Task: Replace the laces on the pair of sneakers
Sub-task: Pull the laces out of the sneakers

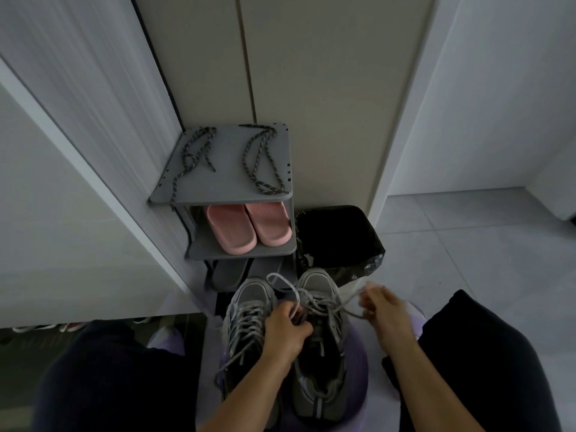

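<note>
Pinched in right grip [385,310], slack grey lace [343,300]

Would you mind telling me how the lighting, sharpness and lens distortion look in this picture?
Head view: dim and underexposed, trouser legs nearly black; the wide lens bows the wall edges; motion blur smears the right hand pinching the grey lace; the dark laces on the shelf look sharp.

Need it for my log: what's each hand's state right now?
Left hand: closed on the grey lace.
Right hand: pinching a strand of it.
</note>
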`<state>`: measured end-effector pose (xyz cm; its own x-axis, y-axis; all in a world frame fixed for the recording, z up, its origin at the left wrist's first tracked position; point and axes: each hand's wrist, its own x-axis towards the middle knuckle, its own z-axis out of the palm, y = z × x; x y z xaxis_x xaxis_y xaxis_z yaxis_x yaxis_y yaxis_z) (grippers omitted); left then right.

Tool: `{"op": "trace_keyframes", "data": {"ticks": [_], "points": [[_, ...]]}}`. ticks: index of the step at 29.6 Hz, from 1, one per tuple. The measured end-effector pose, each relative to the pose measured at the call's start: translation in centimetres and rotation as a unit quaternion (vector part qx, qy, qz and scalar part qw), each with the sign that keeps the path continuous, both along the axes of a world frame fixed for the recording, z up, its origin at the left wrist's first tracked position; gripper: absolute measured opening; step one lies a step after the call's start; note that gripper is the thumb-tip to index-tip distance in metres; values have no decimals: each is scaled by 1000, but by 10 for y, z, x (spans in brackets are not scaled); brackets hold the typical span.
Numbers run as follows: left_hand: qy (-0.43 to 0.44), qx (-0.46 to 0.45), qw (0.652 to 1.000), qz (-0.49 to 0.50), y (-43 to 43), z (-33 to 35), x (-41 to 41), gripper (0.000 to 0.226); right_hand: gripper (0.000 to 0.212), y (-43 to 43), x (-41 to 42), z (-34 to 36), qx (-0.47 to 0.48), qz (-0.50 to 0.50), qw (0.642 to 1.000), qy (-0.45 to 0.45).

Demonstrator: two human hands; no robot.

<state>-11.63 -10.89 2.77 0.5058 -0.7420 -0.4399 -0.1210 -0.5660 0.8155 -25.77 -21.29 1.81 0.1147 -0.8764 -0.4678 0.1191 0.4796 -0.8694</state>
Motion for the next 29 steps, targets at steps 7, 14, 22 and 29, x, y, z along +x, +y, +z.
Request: {"op": "trace_keyframes", "data": {"ticks": [7,14,22,29], "points": [[-7,-3,1000,12,6,5,-2,24,21,28,21,-14,-29,160,983,82],[-10,4,1000,14,5,6,-3,21,37,27,19,-14,-63,268,934,229],[-53,21,998,-22,2,7,0,20,16,20,30,-17,-37,56,993,99],[-91,44,989,-111,1,14,10,42,36,17,27,-23,109,7,994,-12]]}}
